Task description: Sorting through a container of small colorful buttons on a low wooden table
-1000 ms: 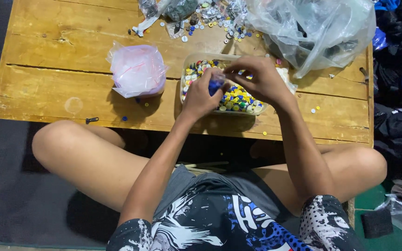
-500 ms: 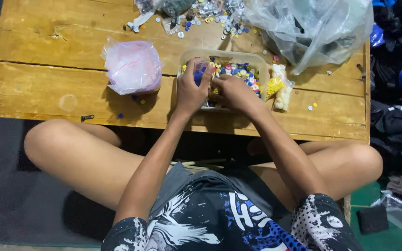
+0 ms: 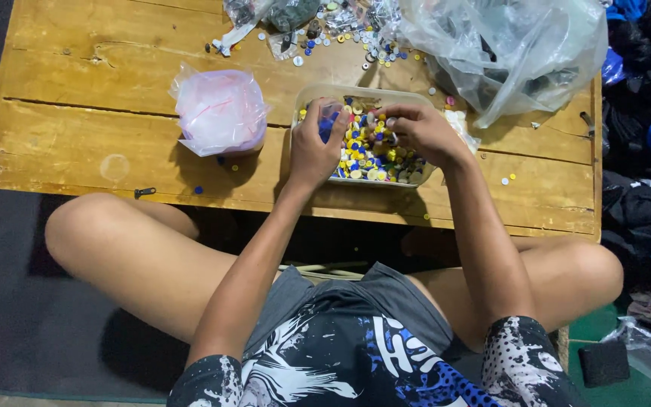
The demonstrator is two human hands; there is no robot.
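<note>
Clear tub [image 3: 307, 96] of coloured caps near the tabletop [image 3: 77, 128] front edge, bare wood at nine o'clock, left hand [image 3: 315, 147] pinching a blue cap [image 3: 328, 125], right hand [image 3: 420, 132] fingers curled among caps, pink bag [image 3: 218, 111] at nine o'clock.

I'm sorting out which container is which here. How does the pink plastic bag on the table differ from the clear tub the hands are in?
The pink translucent plastic bag is soft, bunched and closed at the top; the clear rigid plastic tub is open-topped. The bag's contents are hidden, while the tub shows mixed yellow, blue and white caps. No hand touches the bag; the left hand and right hand reach into the tub. Both sit on the wooden table.
</note>
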